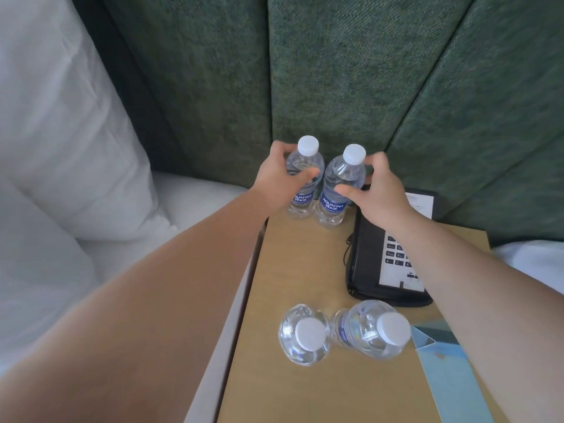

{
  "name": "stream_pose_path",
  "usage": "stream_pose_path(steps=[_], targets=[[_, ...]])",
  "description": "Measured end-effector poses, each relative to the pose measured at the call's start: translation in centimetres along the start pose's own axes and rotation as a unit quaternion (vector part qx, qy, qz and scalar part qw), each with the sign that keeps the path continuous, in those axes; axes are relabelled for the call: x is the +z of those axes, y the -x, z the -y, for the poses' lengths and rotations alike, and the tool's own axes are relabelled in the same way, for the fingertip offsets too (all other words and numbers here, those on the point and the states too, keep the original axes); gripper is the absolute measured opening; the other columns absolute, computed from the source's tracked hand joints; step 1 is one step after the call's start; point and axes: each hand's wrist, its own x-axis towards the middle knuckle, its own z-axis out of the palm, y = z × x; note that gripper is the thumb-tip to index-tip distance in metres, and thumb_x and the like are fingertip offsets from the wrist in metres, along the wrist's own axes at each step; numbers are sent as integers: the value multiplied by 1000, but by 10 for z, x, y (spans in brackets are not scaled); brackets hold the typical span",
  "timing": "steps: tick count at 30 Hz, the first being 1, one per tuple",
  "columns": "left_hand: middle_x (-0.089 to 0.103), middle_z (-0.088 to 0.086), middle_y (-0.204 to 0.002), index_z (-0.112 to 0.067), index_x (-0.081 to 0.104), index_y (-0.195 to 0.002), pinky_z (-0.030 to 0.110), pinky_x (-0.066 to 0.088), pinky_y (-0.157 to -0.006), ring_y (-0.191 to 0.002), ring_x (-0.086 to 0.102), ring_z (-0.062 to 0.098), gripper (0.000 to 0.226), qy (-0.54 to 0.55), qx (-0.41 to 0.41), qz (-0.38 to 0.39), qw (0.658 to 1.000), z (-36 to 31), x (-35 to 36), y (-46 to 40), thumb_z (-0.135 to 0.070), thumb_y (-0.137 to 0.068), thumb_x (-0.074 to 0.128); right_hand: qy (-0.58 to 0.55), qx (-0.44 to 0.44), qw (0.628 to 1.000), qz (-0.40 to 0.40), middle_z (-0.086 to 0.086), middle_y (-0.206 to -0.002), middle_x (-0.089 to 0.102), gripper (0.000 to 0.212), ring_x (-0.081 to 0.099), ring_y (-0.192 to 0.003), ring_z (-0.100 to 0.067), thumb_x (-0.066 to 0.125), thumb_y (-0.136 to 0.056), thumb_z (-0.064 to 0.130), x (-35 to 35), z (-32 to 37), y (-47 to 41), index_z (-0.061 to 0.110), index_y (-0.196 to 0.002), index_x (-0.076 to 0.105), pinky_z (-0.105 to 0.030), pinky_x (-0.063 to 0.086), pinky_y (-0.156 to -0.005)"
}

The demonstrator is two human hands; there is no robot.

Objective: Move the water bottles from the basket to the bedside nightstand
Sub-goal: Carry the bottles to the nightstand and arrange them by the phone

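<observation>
Two clear water bottles with white caps and blue labels stand upright side by side at the back of the wooden nightstand (293, 264). My left hand (279, 175) wraps around the left back bottle (305, 181). My right hand (377, 193) curls around the right back bottle (338, 190), thumb on its front. Two more bottles stand near the front: the front left bottle (305, 334) and the front right bottle (374, 329), seen from above. No basket is in view.
A black desk phone (370, 264) lies on the nightstand's right side under my right forearm. A blue card (442, 361) sits at the front right. Green padded headboard panels (335, 71) rise behind. White pillows and bedding (61, 148) lie to the left.
</observation>
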Motion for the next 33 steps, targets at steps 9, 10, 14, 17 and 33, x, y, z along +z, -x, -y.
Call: stream_pose_path(steps=[9, 10, 14, 17, 33], targets=[[58, -22, -98, -33, 42, -112, 13, 45, -74, -89, 57, -10, 45, 21, 4, -27, 999, 1, 7, 0, -32, -80, 74, -12, 26, 998, -49, 1, -110, 58, 53, 56, -103, -20, 73, -81, 26, 8, 6, -4, 16, -121, 40, -29, 38, -78], [59, -22, -98, -32, 42, -113, 14, 45, -75, -88, 57, -10, 45, 24, 3, -27, 999, 1, 8, 0, -31, -81, 74, -13, 26, 998, -53, 2, -110, 57, 53, 56, -104, -20, 73, -82, 26, 9, 6, -3, 17, -122, 40, -29, 38, -78], [59, -14, -110, -26, 41, -129, 26, 48, -89, -100, 59, 0, 57, 22, -12, -35, 999, -4, 8, 6, -33, -82, 73, -34, 29, 998, -41, 1, -124, 59, 60, 55, -115, -20, 68, -86, 26, 12, 5, 4, 24, -136, 35, -30, 40, -86], [43, 3, -145, -19, 22, -148, 31, 37, -102, -131, 44, 19, 89, -16, -49, -41, 998, -3, 6, 21, -46, -79, 72, -41, 32, 999, -10, 1, -139, 51, 79, 52, -123, -20, 67, -86, 31, 7, 6, 15, 31, -149, 19, -35, 41, -101], [52, -10, -134, -43, 45, -130, 24, 38, -102, -126, 46, 0, 75, 102, -5, 158, 982, -5, -13, 231, -73, -64, 64, -121, -7, 988, 100, 27, -125, 53, 66, 51, -118, 8, 49, -62, 85, -48, -4, 192, 54, -120, 48, -27, 41, -103]])
